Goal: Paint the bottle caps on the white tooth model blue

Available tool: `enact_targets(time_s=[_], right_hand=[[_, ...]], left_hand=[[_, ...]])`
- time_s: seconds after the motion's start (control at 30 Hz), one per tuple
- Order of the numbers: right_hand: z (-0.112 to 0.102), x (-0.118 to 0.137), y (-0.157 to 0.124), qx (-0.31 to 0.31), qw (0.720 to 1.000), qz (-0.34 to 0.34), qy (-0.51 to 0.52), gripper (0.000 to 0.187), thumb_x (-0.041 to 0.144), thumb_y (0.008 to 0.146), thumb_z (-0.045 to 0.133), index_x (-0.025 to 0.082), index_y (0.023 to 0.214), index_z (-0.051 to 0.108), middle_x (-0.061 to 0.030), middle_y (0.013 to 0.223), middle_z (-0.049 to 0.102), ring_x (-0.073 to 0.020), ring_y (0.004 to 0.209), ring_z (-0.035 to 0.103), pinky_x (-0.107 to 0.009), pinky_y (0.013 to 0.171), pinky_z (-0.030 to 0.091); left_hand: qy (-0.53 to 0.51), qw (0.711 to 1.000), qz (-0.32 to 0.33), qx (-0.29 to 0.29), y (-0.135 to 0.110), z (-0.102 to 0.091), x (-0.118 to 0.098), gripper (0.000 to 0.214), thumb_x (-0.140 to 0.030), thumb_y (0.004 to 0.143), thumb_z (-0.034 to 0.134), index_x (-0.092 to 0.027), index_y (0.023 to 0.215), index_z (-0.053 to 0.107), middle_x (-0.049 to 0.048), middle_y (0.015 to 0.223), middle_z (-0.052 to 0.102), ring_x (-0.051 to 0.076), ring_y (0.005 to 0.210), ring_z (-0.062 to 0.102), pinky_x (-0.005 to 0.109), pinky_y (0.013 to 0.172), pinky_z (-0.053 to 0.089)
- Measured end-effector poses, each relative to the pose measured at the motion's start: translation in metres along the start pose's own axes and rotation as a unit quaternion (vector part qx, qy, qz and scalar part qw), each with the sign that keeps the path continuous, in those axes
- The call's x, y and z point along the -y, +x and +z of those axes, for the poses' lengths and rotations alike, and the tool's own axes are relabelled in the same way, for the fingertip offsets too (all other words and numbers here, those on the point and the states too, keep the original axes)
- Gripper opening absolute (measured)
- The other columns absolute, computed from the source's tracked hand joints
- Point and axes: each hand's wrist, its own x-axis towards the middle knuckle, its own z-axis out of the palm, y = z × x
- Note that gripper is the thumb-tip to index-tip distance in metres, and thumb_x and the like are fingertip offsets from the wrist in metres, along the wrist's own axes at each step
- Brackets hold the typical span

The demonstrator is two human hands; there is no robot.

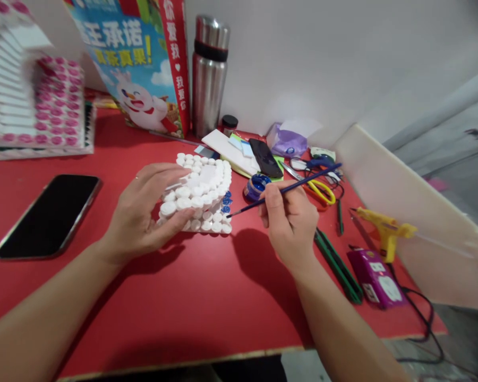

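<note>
A white craft model covered in small round rosette-like pieces stands on the red table. Several pieces along its right edge are blue; the others are white. My left hand grips the model from its left side, fingers over the top and thumb along the front. Between the fingers of my right hand is a thin dark-blue paintbrush. Its tip meets or nearly meets the white pieces just below the blue ones; I cannot tell which. Behind the brush stands an open jar of blue paint.
A black phone lies at the left. A steel flask and a colourful printed bag stand behind. A larger pink-and-white model is back left. Yellow-handled scissors, a green cutter, a glue gun and a purple box lie right.
</note>
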Motion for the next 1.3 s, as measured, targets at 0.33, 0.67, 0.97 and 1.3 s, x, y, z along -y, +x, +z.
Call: enact_targets(time_s=[0.33,0.67,0.97,1.3], right_hand=[[0.001,0.0026,-0.0024,0.03,0.999,-0.015,-0.037,0.025,0.039,0.111,0.055,0.024,0.092,0.062,0.0038,0.066,0.062,-0.011,0.052,0.057,-0.027,0.054,0.043],[0.002,0.0026,-0.002,0.026,0.999,-0.019,-0.027,0.024,0.037,0.111,0.056,0.023,0.092,0.061,0.005,0.066,0.061,-0.0099,0.052,0.057,-0.027,0.055,0.043],[0.0037,-0.0004,-0.001,0.029,0.999,-0.002,-0.02,0.026,0.039,0.111,0.055,0.023,0.092,0.061,0.0045,0.067,0.062,-0.0104,0.054,0.059,-0.027,0.056,0.045],[0.0027,-0.0036,0.0001,0.029,0.999,0.009,-0.024,0.026,0.041,0.111,0.055,0.023,0.093,0.062,0.0044,0.067,0.063,-0.0103,0.053,0.059,-0.027,0.055,0.045]], left_hand=[[-0.001,1.0,-0.008,0.003,0.0007,-0.0004,-0.0022,0.043,-0.03,0.097,0.069,-0.016,0.136,0.063,0.0207,0.132,0.069,0.035,0.124,0.067,0.053,0.107,0.056],[0.002,1.0,-0.011,0.012,0.0017,-0.0021,-0.0034,0.043,-0.031,0.097,0.068,-0.018,0.138,0.062,0.0186,0.133,0.069,0.036,0.126,0.068,0.055,0.108,0.058],[0.013,0.998,-0.039,0.039,0.0028,-0.0046,-0.0078,0.041,-0.031,0.101,0.061,-0.033,0.141,0.055,0.0115,0.138,0.067,0.033,0.132,0.066,0.058,0.113,0.057],[0.012,1.0,-0.011,0.026,0.0022,-0.003,-0.003,0.043,-0.031,0.098,0.066,-0.026,0.14,0.058,0.0145,0.135,0.069,0.034,0.128,0.068,0.054,0.11,0.058]])
